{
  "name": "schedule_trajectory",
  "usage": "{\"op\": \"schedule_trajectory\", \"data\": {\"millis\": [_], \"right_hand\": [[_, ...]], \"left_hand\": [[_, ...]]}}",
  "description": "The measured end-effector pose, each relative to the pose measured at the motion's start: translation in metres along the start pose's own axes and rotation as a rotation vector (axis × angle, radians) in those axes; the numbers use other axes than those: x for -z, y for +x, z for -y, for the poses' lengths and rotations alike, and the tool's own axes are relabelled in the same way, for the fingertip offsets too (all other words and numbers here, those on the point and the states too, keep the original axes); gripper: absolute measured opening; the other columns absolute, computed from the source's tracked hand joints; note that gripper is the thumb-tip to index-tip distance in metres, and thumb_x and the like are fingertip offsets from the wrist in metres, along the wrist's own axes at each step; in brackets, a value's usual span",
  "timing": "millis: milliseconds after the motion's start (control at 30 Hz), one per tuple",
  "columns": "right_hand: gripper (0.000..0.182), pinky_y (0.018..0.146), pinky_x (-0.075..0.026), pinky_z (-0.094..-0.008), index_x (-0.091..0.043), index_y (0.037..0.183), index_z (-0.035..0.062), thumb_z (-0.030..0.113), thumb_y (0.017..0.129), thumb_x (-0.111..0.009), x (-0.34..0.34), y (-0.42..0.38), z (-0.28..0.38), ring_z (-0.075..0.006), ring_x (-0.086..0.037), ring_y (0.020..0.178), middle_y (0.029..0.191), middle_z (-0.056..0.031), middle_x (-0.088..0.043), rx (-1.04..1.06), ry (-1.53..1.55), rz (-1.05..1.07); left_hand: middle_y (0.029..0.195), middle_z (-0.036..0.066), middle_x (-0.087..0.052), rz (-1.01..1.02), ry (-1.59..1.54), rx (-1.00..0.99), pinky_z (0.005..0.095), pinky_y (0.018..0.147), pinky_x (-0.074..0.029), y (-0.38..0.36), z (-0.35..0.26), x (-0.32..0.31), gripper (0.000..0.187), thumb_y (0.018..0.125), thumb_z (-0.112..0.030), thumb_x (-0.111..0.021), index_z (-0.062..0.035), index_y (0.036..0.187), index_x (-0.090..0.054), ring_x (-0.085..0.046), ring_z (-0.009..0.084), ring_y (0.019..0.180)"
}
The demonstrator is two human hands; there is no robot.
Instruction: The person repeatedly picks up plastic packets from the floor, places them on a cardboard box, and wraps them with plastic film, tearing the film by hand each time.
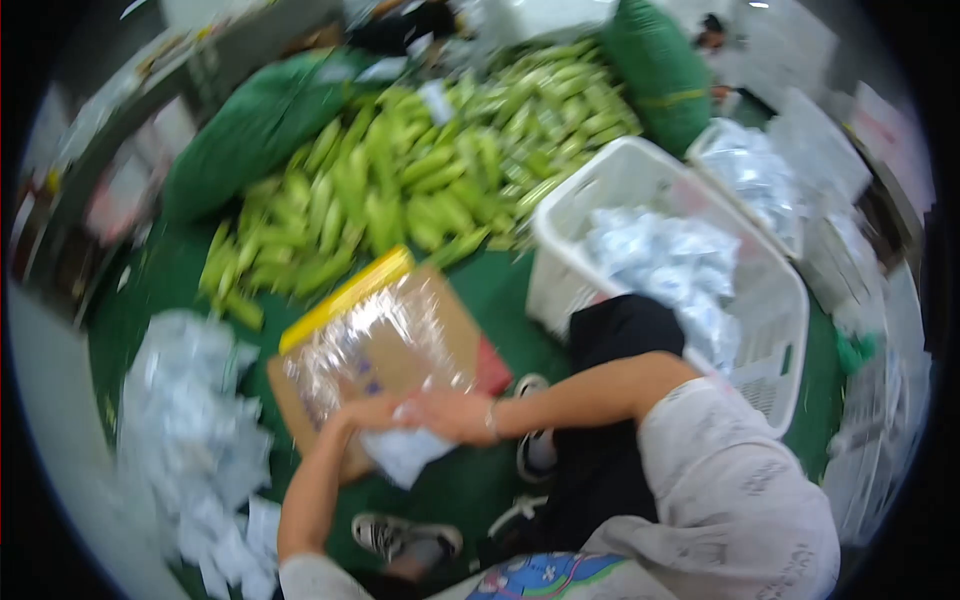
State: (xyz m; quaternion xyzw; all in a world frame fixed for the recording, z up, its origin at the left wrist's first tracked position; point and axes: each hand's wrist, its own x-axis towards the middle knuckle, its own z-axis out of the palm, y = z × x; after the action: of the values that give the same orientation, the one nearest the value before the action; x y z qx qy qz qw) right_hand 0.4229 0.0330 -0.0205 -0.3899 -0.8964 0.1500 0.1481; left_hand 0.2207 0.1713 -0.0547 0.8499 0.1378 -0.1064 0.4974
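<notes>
My left hand [372, 412] and my right hand [450, 413] meet over the near edge of a cardboard box [440, 310]. A small white packet [406, 455] hangs just below them, its upper edge gripped between the two hands. Both hands are closed, though motion blur hides the separate fingers. Shiny clear plastic film [370, 325] lies across the top of the box, and yellow tape or a yellow strip [345, 298] runs along its far edge.
Beyond the box lies a big heap of green corn ears [400, 180], between green sacks [265, 125] [660, 75]. White packets fill part of a white basket [570, 235] on the right. More white packets [195, 420] are piled on the left. My shoes [400, 538] stand on green flooring.
</notes>
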Motion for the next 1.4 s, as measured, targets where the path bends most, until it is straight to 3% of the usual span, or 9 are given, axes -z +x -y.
{"op": "schedule_trajectory", "data": {"millis": [300, 600, 700, 767, 967, 1133, 1300, 1333, 1400], "right_hand": [[0.071, 0.086, -0.049, -0.038, -0.05, 0.128, 0.0045, 0.017, 0.061, -0.066, 0.074, 0.095, -0.07, -0.0276, -0.058, 0.104, 0.105, -0.0159, -0.062, -0.249, 0.666, 0.977], [0.074, 0.106, -0.029, -0.0416, -0.04, 0.142, 0.0124, 0.025, 0.071, -0.056, 0.023, 0.13, -0.102, -0.0229, -0.043, 0.124, 0.137, -0.0091, -0.047, -0.355, 1.118, 0.851], [0.075, 0.109, -0.025, -0.0278, -0.027, 0.146, 0.0019, 0.034, 0.084, -0.054, 0.019, 0.11, -0.067, -0.022, -0.033, 0.135, 0.149, -0.0116, -0.034, -0.166, 1.092, 0.72], [0.071, 0.107, -0.027, -0.0348, -0.031, 0.144, 0.0075, 0.041, 0.087, -0.056, -0.017, 0.093, -0.064, -0.0262, -0.035, 0.134, 0.145, -0.0137, -0.04, -0.084, 0.882, 0.494], [0.068, 0.105, -0.025, -0.0441, -0.035, 0.142, 0.014, 0.042, 0.085, -0.058, -0.005, 0.062, -0.013, -0.0289, -0.037, 0.131, 0.139, -0.0155, -0.044, -0.162, 0.417, 0.296], [0.07, 0.105, -0.025, -0.042, -0.034, 0.143, 0.0119, 0.046, 0.086, -0.056, -0.021, 0.055, -0.005, -0.0289, -0.039, 0.128, 0.135, -0.0163, -0.046, -0.182, 0.32, 0.214], [0.075, 0.105, -0.025, -0.0458, -0.034, 0.142, 0.0104, 0.049, 0.082, -0.059, -0.03, 0.052, -0.007, -0.0287, -0.041, 0.129, 0.137, -0.0158, -0.047, -0.174, 0.277, 0.112], [0.076, 0.105, -0.025, -0.046, -0.034, 0.142, 0.0097, 0.05, 0.082, -0.059, -0.025, 0.046, 0.0, -0.0289, -0.042, 0.129, 0.137, -0.0161, -0.047, -0.143, 0.25, 0.069], [0.075, 0.107, -0.023, -0.0463, -0.032, 0.144, 0.0113, 0.05, 0.084, -0.056, -0.014, 0.032, 0.014, -0.0288, -0.04, 0.13, 0.138, -0.016, -0.045, -0.185, 0.286, 0.11]], "left_hand": [[0.091, 0.013, -0.059, -0.83, 0.618, 0.292, 0.0418, 0.069, -0.05, -0.049, -0.122, -0.002, 0.053, 0.069, -0.04, -0.076, -0.006, 0.107, -0.063, -0.06, 0.0306, 0.08], [0.055, 0.01, -0.058, -0.37, -0.105, 0.258, 0.0356, 0.054, -0.044, -0.03, -0.051, 0.032, 0.048, 0.088, -0.05, -0.058, -0.0056, 0.077, -0.071, -0.058, 0.017, 0.054], [0.126, 0.015, -0.054, -0.194, -0.611, 0.591, 0.0295, 0.09, -0.044, -0.035, -0.089, -0.012, 0.07, 0.094, -0.057, -0.042, 0.0063, 0.12, -0.055, -0.052, 0.0158, 0.111], [0.112, 0.015, -0.063, 0.236, -0.451, 0.603, 0.0315, 0.085, -0.046, -0.027, -0.09, -0.042, 0.082, 0.091, -0.067, -0.032, 0.0072, 0.116, -0.057, -0.06, 0.018, 0.093], [0.104, 0.009, -0.066, -0.219, -1.323, 0.519, 0.0295, 0.079, -0.051, -0.027, -0.137, -0.127, 0.066, 0.096, -0.056, -0.039, 0.0024, 0.12, -0.058, -0.063, 0.0149, 0.087], [0.123, 0.007, -0.058, -0.046, -1.678, 0.656, 0.0304, 0.092, -0.046, -0.046, -0.225, -0.15, 0.053, 0.099, -0.046, -0.041, -0.0027, 0.128, -0.052, -0.056, 0.0125, 0.108], [0.124, 0.011, -0.056, 0.214, -0.818, 0.452, 0.0289, 0.099, -0.038, -0.044, -0.238, -0.276, 0.067, 0.092, -0.055, -0.049, 0.0032, 0.125, -0.053, -0.052, 0.0168, 0.112], [0.096, 0.002, -0.064, 0.255, -1.152, 0.299, 0.0289, 0.077, -0.047, -0.045, -0.216, -0.286, 0.041, 0.093, -0.041, -0.056, -0.0037, 0.109, -0.06, -0.055, 0.0107, 0.083], [0.107, 0.013, -0.065, -0.207, -1.85, 0.443, 0.029, 0.075, -0.053, -0.069, -0.213, -0.296, 0.056, 0.093, -0.044, -0.054, 0.0048, 0.12, -0.053, -0.063, 0.0203, 0.083]]}}
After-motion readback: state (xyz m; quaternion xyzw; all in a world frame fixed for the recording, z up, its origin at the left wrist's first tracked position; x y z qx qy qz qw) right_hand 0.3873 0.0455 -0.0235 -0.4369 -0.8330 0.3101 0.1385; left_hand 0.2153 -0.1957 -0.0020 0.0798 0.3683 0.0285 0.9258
